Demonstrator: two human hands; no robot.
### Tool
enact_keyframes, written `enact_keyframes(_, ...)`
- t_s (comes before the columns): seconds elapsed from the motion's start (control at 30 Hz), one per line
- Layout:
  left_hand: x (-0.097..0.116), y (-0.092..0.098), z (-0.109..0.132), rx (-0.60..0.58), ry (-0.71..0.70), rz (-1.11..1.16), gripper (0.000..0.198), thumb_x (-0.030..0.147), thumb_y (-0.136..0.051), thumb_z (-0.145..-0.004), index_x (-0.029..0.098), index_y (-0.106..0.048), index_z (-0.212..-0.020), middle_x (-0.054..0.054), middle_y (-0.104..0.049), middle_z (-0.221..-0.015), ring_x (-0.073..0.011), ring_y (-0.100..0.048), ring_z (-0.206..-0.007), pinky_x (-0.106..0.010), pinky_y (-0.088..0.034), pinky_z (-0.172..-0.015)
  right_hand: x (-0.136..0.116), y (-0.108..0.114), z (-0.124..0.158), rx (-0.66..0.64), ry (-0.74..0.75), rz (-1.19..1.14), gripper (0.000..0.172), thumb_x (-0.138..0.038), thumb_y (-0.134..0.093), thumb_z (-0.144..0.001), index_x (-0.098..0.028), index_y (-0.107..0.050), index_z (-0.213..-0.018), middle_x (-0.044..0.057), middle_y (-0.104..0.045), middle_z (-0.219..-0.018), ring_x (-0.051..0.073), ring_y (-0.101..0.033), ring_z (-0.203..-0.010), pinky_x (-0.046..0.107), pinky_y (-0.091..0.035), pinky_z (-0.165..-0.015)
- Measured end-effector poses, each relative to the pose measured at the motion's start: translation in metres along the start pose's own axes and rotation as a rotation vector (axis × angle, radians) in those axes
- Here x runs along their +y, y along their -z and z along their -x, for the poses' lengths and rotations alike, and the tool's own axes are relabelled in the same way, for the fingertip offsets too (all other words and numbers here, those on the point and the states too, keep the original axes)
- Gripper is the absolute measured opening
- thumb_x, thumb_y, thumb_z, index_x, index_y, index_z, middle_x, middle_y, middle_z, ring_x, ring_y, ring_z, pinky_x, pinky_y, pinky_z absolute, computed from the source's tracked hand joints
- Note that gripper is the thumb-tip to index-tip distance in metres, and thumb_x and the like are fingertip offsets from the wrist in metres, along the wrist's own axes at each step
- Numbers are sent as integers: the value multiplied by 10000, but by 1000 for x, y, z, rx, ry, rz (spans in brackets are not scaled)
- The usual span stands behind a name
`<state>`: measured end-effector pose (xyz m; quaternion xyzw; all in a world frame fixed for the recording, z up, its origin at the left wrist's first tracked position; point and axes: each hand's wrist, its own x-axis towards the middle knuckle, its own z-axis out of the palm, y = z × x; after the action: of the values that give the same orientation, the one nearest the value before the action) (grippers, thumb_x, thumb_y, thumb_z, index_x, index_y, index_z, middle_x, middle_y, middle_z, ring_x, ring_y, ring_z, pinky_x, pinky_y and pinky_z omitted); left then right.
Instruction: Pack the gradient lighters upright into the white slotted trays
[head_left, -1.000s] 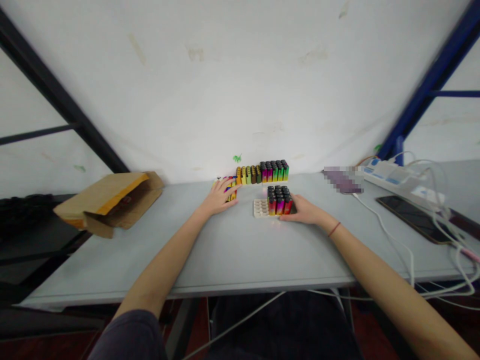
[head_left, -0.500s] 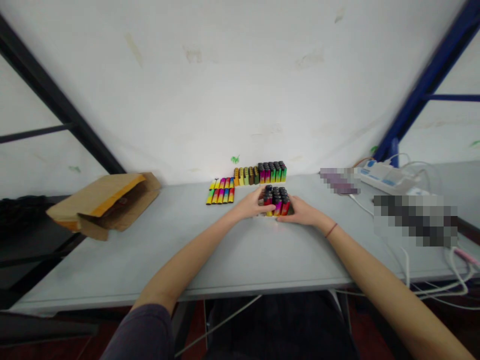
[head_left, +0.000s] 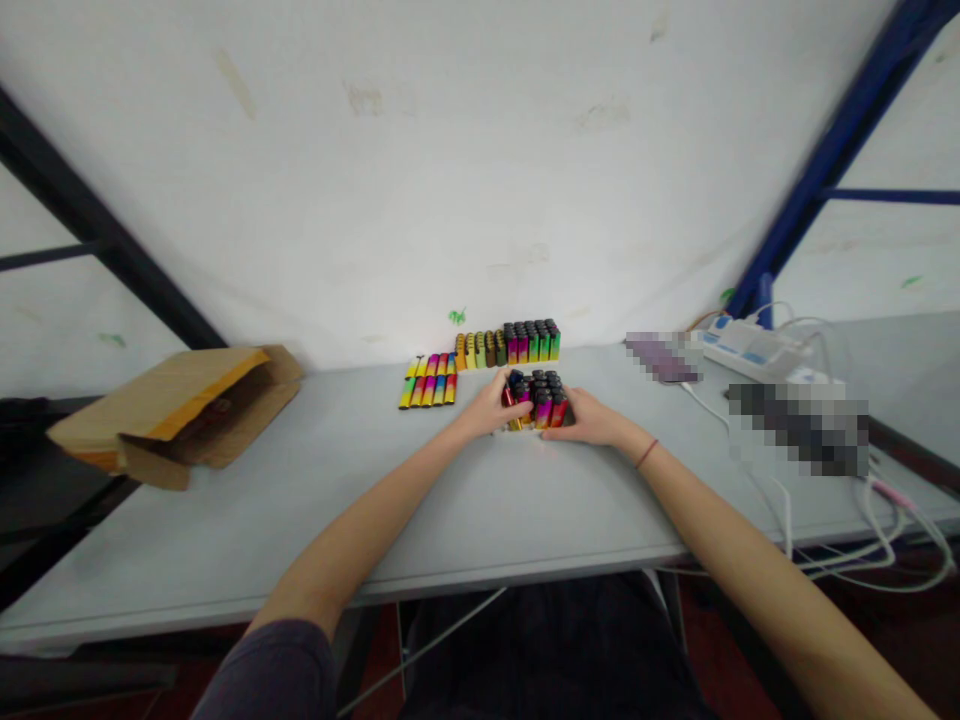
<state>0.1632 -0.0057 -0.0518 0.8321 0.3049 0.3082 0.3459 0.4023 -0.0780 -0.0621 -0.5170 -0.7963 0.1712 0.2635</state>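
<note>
A group of upright lighters (head_left: 542, 405) with black tops and pink, red and yellow bodies stands between my hands. My left hand (head_left: 491, 405) is curled round the group's left side, its thumb across the front. A red lighter (head_left: 509, 397) leans by those fingers. My right hand (head_left: 592, 415) grips the right side, thumb low at the front. A pale tray edge (head_left: 517, 432) shows under the group; the rest of it is hidden. Behind stand rows of pink and green lighters (head_left: 532, 343) and yellow-to-brown lighters (head_left: 480, 350). Left of these, multicoloured lighters (head_left: 427, 390) lie flat in two rows.
An open cardboard box (head_left: 172, 405) lies on the grey table (head_left: 360, 500) at the left. On the right are a purple phone-like thing (head_left: 664, 357), partly blurred out, a white power strip (head_left: 757, 350) and loose white cables (head_left: 787, 515). A wall runs along the back.
The view has shifted slightly, so most things sit further left. At the group's left side, lighters now lean by my left fingers. Both hands keep their places round the group.
</note>
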Motion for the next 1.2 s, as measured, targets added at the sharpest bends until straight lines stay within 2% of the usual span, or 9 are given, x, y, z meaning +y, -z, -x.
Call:
enact_keyframes(0.17, -4, -7, 0, 104, -8, 21, 532, 451, -739, -793, 209, -522, -1213, -22, -620, -1007, -213, -621, -927, -362, -517, -884, 0, 0, -1, -8, 8, -19, 575, -543, -844, -771, -162, -640, -1149, 102, -719, -1003, 279, -647, -876, 435, -548, -824)
enact_keyframes(0.33, -3, -13, -2, 205, -13, 97, 521, 439, -700, -824, 209, -501, -1246, -47, -637, -1077, -230, -623, -1005, -368, -509, -939, -4, 1, 0, 6, -2, -15, 597, -533, -857, -765, -172, -634, -1186, 105, -721, -1038, 281, -655, -893, 433, -553, -827)
enact_keyframes(0.53, 3, -13, -4, 159, 10, 106, 540, 340, -692, -761, 187, -510, -1246, -73, -633, -1126, -250, -624, -1071, -399, -508, -991, -6, 2, 1, -1, -30, 20, 583, -542, -849, -774, -171, -636, -1170, 104, -714, -998, 296, -653, -895, 445, -550, -826)
enact_keyframes(0.63, 7, -12, -4, 123, 34, 131, 565, 283, -691, -719, 202, -510, -1249, -56, -624, -1103, -236, -635, -1041, -397, -519, -973, -6, 2, 1, -2, -33, 21, 587, -548, -852, -768, -175, -636, -1166, 105, -711, -1003, 299, -651, -900, 453, -548, -835)
enact_keyframes(0.9, 10, -10, 2, 108, -6, 116, 375, 318, -694, -776, 210, -539, -1099, -26, -634, -1003, -207, -634, -949, -363, -524, -924, -5, 2, 1, -6, -17, -27, 516, -505, -849, -781, -178, -636, -1118, 89, -710, -991, 275, -650, -879, 422, -552, -814)
enact_keyframes(0.97, 12, -12, 4, 144, -4, 105, 359, 292, -698, -774, 208, -543, -1087, -25, -645, -992, -205, -638, -935, -362, -526, -917, -5, 2, 1, -1, -16, -28, 534, -514, -854, -773, -176, -636, -1126, 89, -711, -1002, 273, -651, -880, 423, -552, -816)
enact_keyframes(1.07, 20, -15, 3, 268, 33, 100, 353, 269, -697, -773, 205, -553, -1089, -27, -663, -1003, -207, -649, -965, -357, -524, -935, -4, 2, 0, -3, -23, -26, 571, -533, -858, -761, -165, -641, -1141, 103, -715, -1010, 290, -656, -897, 435, -548, -823)
enact_keyframes(1.2, 32, 0, -1, 453, 162, 179, 368, 303, -702, -779, 207, -572, -1110, -28, -679, -1009, -210, -662, -987, -354, -532, -945, -5, 2, 0, -4, -1, -27, 623, -544, -851, -769, -143, -634, -1194, 137, -714, -1075, 309, -659, -942, 444, -541, -850)
